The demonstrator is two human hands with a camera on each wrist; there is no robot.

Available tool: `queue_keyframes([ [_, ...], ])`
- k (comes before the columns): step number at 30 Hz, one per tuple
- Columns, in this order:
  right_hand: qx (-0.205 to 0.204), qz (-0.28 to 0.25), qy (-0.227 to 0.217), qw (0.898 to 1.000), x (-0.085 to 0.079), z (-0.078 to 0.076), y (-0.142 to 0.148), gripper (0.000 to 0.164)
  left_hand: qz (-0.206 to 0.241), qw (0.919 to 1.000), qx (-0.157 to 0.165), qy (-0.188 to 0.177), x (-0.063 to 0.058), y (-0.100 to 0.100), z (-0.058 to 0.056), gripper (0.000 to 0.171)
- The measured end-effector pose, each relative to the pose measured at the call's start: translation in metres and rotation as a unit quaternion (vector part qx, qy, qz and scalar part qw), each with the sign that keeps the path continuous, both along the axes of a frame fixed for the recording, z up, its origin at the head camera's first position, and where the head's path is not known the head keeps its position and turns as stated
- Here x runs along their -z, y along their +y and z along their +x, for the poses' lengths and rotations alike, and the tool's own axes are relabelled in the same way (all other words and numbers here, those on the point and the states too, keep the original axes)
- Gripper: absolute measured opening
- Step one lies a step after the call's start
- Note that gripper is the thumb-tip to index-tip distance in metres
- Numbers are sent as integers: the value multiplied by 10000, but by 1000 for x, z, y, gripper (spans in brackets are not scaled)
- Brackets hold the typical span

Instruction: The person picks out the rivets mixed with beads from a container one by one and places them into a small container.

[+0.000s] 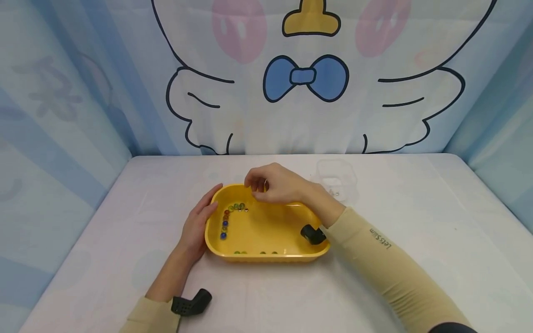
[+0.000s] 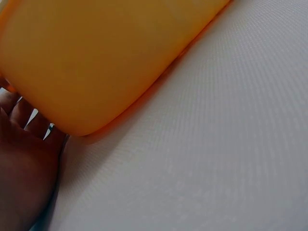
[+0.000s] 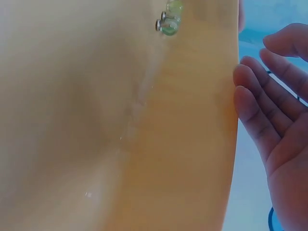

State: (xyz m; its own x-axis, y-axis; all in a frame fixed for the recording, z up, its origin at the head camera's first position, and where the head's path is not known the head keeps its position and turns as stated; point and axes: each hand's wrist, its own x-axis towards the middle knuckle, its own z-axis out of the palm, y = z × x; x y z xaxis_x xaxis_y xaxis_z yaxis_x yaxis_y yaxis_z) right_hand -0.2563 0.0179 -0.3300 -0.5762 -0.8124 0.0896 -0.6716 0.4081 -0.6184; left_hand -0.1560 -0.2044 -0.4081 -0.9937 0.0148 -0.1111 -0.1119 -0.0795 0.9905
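A yellow tray [image 1: 266,231] stands on the white table. Along its left end, my left hand [image 1: 196,227] lies with extended fingers against the outer wall, the thumb touching the rim. Over the back rim hovers my right hand [image 1: 276,182], fingers loosely bent; nothing shows between them in the right wrist view. A curved row of small glass beads lines the tray's left side: blue beads [image 1: 223,235], a red bead [image 1: 226,212] and green beads [image 1: 236,206]. Tiny silvery beads [image 1: 246,210] lie beside the green ones. More green beads [image 1: 263,253] sit along the front wall.
Behind the right forearm, a clear plastic box [image 1: 336,173] stands on the table with a few small shiny pieces in it. A patterned curtain [image 1: 306,120] hangs along the table's back edge. Black wrist cameras [image 1: 192,303] are worn on both wrists.
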Motion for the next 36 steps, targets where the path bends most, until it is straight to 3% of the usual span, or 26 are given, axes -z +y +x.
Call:
queue_keyframes([
  [22, -482, 670, 422, 9957, 9, 6, -9, 25, -9, 10000, 57, 33, -1, 0, 1, 50],
  [36, -593, 1340, 238, 9889, 15, 10, -16, 28, 37, 9999, 92, 52, -1, 0, 2, 50],
])
